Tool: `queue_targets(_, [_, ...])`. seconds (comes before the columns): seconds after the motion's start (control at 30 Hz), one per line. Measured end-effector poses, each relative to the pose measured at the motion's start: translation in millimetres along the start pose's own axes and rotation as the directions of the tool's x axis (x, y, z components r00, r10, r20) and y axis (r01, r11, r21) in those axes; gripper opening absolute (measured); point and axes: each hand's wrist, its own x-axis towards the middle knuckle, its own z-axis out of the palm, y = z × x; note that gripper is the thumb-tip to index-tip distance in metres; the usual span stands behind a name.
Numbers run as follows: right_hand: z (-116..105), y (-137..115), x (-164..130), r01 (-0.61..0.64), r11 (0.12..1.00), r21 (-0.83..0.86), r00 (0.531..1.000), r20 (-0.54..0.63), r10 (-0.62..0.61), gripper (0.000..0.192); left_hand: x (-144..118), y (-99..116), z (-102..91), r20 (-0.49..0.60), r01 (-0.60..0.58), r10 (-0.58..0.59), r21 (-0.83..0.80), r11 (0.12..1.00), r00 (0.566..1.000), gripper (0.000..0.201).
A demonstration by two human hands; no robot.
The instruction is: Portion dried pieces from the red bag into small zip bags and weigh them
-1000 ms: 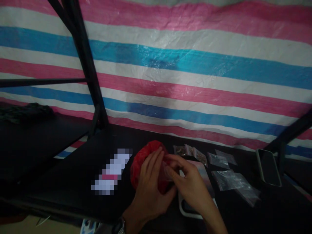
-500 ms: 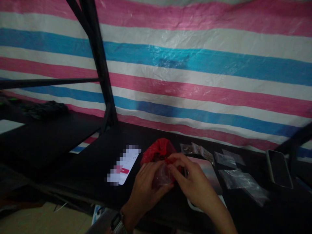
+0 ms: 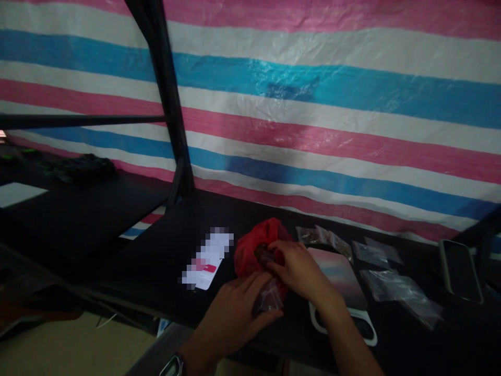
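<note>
Our single head view, we look forward and down, close over the black table (image 3: 164, 261), facing the striped tarp (image 3: 313, 115).

The scene is dim. The striped tarp (image 3: 313, 104) catches soft light with faint glare on its wrinkles towards 12 o'clock, while the black worktop (image 3: 156, 261) swallows detail. Edges bow outward and soften, and a card (image 3: 207, 258) at 7 o'clock is pixelated.
</note>
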Motion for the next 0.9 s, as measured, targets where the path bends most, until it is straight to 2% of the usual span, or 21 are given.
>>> queue_targets(0.1, [-14.0, 3.0, -12.3, 0.008, 0.992, 0.127, 1.0, 0.009, -0.009, 0.027, -0.8, 1.2, 0.4, 0.003, -0.008, 0.008, 0.047, 0.999, 1.0, 0.047])
queue_targets(0.2, [-28.0, 3.3, -28.5, -0.01, 0.96, 0.28, 0.995, 0.102, -0.02, 0.022, -2.1, -1.3, -1.8, -0.02, -0.014, 0.015, 0.07, 0.997, 1.0, 0.05])
queue_targets(0.37, [-34.4, 6.3, -41.0, -0.112, 0.946, 0.304, 0.963, 0.268, 0.028, 0.016, -6.7, -6.7, -3.1, -0.064, -0.06, 0.066, 0.095, 0.994, 0.996, 0.049])
queue_targets(0.43, [-32.1, 7.4, -35.8, -0.109, 0.968, 0.228, 0.965, 0.257, 0.048, 0.018, -9.2, -10.1, -2.0, -0.104, -0.038, 0.048, 0.092, 0.995, 0.993, 0.047])
queue_targets(0.5, [-28.8, 6.1, -26.3, -0.137, 0.99, 0.038, 0.971, 0.201, 0.127, 0.02, -11.3, -14.1, 0.2, -0.162, 0.027, -0.015, 0.071, 0.997, 0.987, 0.044])
queue_targets(0.6, [-21.2, 0.3, -10.0, -0.183, 0.954, -0.239, 0.967, 0.128, 0.218, 0.028, -12.2, -19.3, 5.6, -0.242, 0.177, -0.168, 0.015, 0.984, 0.956, 0.041])
queue_targets(0.67, [-13.7, -3.9, -1.3, -0.17, 0.929, -0.328, 0.971, 0.104, 0.214, 0.034, -10.1, -20.0, 10.0, -0.262, 0.248, -0.251, -0.047, 0.968, 0.932, 0.039])
queue_targets(0.77, [-0.7, -7.7, 6.6, -0.149, 0.923, -0.356, 0.98, 0.072, 0.186, 0.037, -2.0, -15.4, 15.4, -0.234, 0.306, -0.351, -0.206, 0.929, 0.907, 0.036])
queue_targets(0.9, [13.8, -8.2, 11.5, -0.112, 0.964, -0.243, 0.99, 0.057, 0.13, 0.035, 13.0, -5.0, 18.1, -0.186, 0.353, -0.483, -0.473, 0.807, 0.856, 0.032])
